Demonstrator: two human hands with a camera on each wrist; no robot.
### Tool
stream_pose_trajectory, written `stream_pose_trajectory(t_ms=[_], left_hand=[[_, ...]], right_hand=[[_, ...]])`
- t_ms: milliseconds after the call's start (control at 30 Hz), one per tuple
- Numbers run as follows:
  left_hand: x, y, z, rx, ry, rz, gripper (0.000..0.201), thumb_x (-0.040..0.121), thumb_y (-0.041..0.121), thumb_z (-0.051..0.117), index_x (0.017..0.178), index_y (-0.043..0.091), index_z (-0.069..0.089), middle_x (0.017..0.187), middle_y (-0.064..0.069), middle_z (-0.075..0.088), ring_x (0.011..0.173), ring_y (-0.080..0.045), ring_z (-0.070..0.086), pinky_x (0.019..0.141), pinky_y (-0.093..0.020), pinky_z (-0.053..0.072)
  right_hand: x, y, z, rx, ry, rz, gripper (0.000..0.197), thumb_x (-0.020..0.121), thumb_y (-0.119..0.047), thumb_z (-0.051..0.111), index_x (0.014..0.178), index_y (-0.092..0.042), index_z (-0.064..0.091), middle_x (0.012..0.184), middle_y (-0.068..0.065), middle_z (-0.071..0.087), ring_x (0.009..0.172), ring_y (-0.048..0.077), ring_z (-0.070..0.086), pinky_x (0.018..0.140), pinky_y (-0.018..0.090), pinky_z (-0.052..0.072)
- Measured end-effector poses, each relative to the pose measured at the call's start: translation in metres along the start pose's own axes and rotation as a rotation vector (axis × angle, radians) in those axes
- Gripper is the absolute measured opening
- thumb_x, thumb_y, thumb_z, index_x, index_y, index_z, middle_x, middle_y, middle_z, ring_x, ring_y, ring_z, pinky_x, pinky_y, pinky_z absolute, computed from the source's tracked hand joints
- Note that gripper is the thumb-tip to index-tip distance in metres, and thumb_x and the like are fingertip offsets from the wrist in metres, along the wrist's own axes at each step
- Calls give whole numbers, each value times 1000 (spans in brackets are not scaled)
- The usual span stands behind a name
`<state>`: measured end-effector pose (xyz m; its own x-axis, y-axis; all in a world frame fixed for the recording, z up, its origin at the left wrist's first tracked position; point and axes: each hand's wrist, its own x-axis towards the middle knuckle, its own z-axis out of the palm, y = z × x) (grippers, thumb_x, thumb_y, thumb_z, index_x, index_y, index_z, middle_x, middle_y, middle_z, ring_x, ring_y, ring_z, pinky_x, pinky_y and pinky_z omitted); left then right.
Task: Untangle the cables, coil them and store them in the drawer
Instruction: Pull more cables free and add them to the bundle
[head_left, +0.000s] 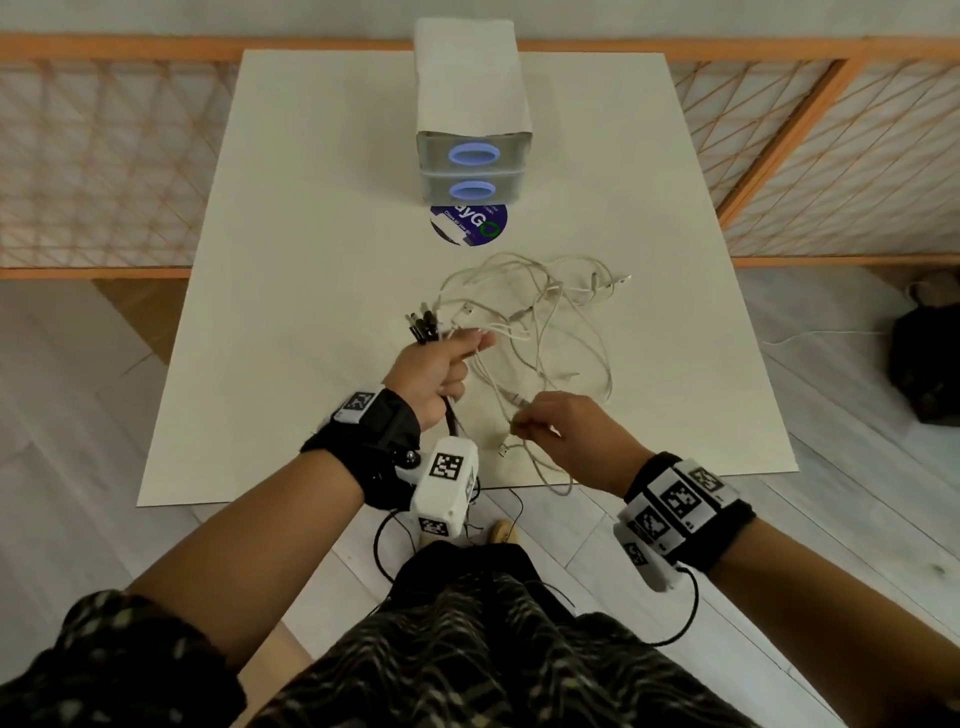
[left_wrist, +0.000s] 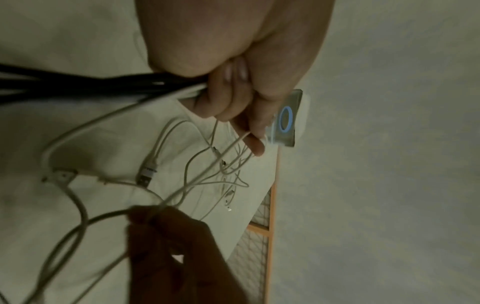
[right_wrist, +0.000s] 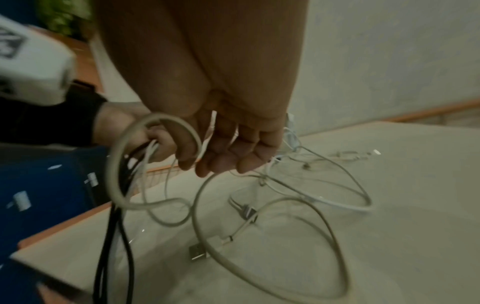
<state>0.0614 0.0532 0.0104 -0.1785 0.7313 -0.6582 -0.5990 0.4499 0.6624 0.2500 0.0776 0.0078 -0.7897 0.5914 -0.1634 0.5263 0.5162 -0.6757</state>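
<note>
Black cables, a small bundle, plug ends standing up out of the left hand, tails hanging below the fist toward the table's near edge; fingers curled tight round the bundle, forefinger and thumb also pinching a loop of the white cables. White cables: several thin leads in one loose tangle on the cream table, spread from the left hand's fingertips across to the right and up toward the drawer unit; connectors lie scattered through it. Right hand, low and near the table's front edge: fingertips drawn together on one white strand, the rest of that lead looping below and beside the fingers; the right wrist view shows the fingers curled with a strand running through them. Drawer unit, far centre of the table, two drawers with blue ring pulls, both closed, well apart from both hands, with a round blue sticker just in front. Step judged in hand: freeing one white lead from the tangle. Best done by following the pinched strand toward its nearest plug and feeding that plug back through each crossing, keeping the left hand steady as anchor; hard pulling risks tightening the knot.
</note>
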Motion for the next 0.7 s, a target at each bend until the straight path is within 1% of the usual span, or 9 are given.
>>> stream_pose_trajectory(t_ms=[133, 167, 233, 300, 333, 400, 500, 567, 700], left_hand=[[-7, -6, 2, 104, -23, 39, 5, 91, 14, 59, 87, 15, 62, 92, 4, 74, 34, -2, 20, 33, -13, 15], [-8, -8, 3, 111, -24, 40, 3, 89, 14, 61, 87, 16, 62, 94, 3, 74, 35, -2, 20, 34, -14, 15], [-8, -15, 7, 121, -22, 38, 4, 87, 15, 64, 85, 17, 67, 99, 1, 73, 36, -2, 20, 35, -15, 14], [-9, -19, 10, 135, -32, 33, 9, 86, 17, 66, 81, 19, 74, 100, -1, 70, 38, -3, 20, 37, -16, 13], [-9, -19, 11, 139, -42, 26, 11, 86, 17, 66, 80, 19, 76, 100, -1, 70, 38, -3, 20, 39, -17, 12], [-9, -16, 9, 109, -62, 0, 13, 87, 16, 65, 79, 19, 75, 100, 3, 72, 37, -4, 21, 39, -17, 13], [-1, -3, 0, -33, -58, -38, 11, 93, 13, 55, 85, 14, 64, 92, 7, 74, 32, -4, 22, 32, -12, 16], [6, 7, -7, -131, -41, -56, 13, 96, 11, 48, 89, 12, 60, 85, 8, 72, 29, -4, 23, 29, -12, 19], [13, 24, -16, -201, -71, -45, 20, 99, 13, 41, 88, 13, 57, 66, 12, 69, 25, -5, 26, 27, -12, 19]], right_hand=[[4, 0, -9, 155, 91, 204, 21, 93, -25, 55, 103, -13, 69, 96, 1, 69, 84, 10, 59, 71, 4, 39], [9, -3, -12, 198, 95, 233, 23, 94, -28, 53, 104, -14, 68, 95, 0, 70, 83, 11, 60, 72, 5, 40], [20, -13, -14, 270, 89, 268, 24, 93, -32, 53, 97, -15, 69, 87, 4, 71, 79, 20, 62, 74, 23, 48], [28, -21, -14, 295, 86, 286, 20, 90, -25, 55, 83, -12, 68, 71, 3, 67, 64, 17, 60, 65, 32, 47], [31, -23, -12, 288, 78, 290, 20, 89, -18, 54, 76, -11, 66, 62, -4, 61, 54, 5, 54, 58, 25, 44], [29, -27, -11, 236, 51, 279, 25, 89, -10, 52, 67, -17, 63, 56, -13, 52, 47, -3, 48, 52, 12, 34], [13, -28, -9, 200, -7, 208, 18, 90, -9, 55, 85, -14, 71, 71, -15, 60, 62, -3, 52, 61, 8, 38], [-4, -22, -5, 137, -63, 142, 16, 89, -10, 57, 93, -10, 72, 81, -6, 65, 73, 5, 55, 68, 9, 39], [-35, 6, 6, -44, -262, 225, 22, 94, -17, 51, 98, -8, 70, 99, 5, 68, 92, 19, 60, 83, 26, 46]])
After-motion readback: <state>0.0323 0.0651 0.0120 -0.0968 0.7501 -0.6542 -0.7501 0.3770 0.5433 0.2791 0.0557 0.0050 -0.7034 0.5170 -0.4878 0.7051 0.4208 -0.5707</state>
